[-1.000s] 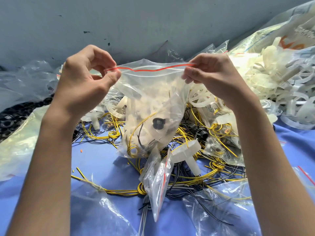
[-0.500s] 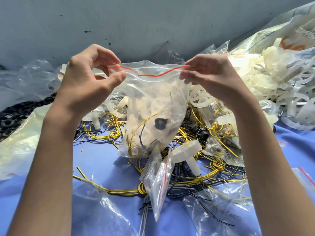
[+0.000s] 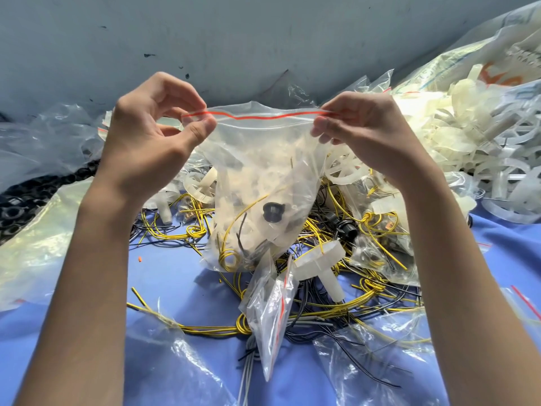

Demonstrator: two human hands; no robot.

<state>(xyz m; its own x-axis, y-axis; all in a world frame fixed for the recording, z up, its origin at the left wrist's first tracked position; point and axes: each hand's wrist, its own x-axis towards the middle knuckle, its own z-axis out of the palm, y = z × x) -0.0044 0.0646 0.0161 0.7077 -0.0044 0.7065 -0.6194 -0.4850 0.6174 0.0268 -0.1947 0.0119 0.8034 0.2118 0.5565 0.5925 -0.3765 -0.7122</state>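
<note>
**Pinched at both ends**

Head view: the left hand and right hand each close their grip on one end of the red seal strip of the clear zip bag. The bag hangs between them over yellow wires on the blue worktop.

Through the cloudy plastic of the bag the pale parts inside run together, and their count cannot be told. The fingers of the left hand hide part of its top left corner. The right hand covers the right end of the red strip, so whether the strip is pressed closed there is unclear. The 2 forearms are cut off by the bottom edge. The printed sack runs past the right edge, its lettering unreadable. The black rings lie partly under plastic, cut by the left edge.
</note>
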